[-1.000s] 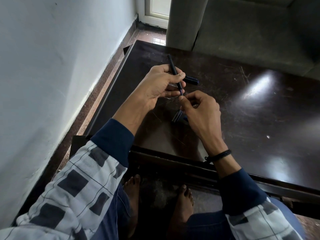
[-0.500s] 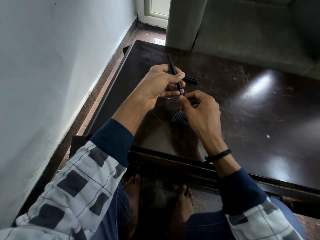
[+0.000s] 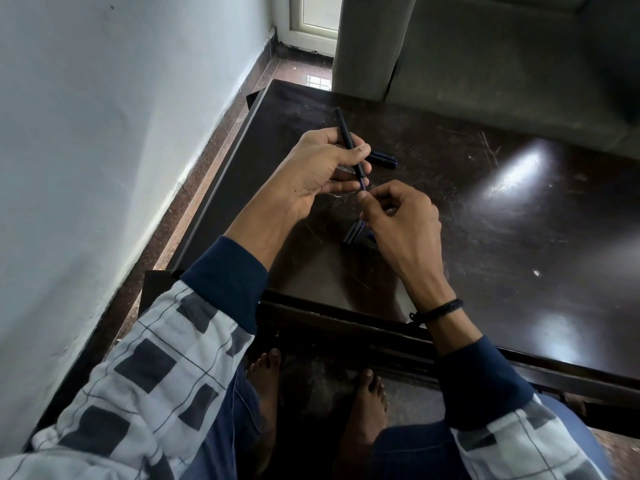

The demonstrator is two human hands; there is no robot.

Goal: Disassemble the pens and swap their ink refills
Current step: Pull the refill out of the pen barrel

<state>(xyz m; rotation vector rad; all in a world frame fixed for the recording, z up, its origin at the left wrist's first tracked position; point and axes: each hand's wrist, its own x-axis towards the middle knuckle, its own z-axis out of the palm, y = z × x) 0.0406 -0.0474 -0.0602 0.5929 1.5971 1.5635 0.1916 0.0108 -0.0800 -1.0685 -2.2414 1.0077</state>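
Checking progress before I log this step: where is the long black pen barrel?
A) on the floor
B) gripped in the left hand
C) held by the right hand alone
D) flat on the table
B: the left hand grips the black barrel, while the right hand pinches the thin refill at its lower end.

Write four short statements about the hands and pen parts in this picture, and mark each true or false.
1. The left hand grips the slim black pen barrel. True.
2. The right hand lies flat on the dark glossy wooden table. False: its fingertips pinch the thin refill that sticks out of the barrel's lower end.
3. A short dark pen piece lies on the table just beyond the left hand. True.
4. The black cord wristband is on the left wrist. False: it is on the right wrist.
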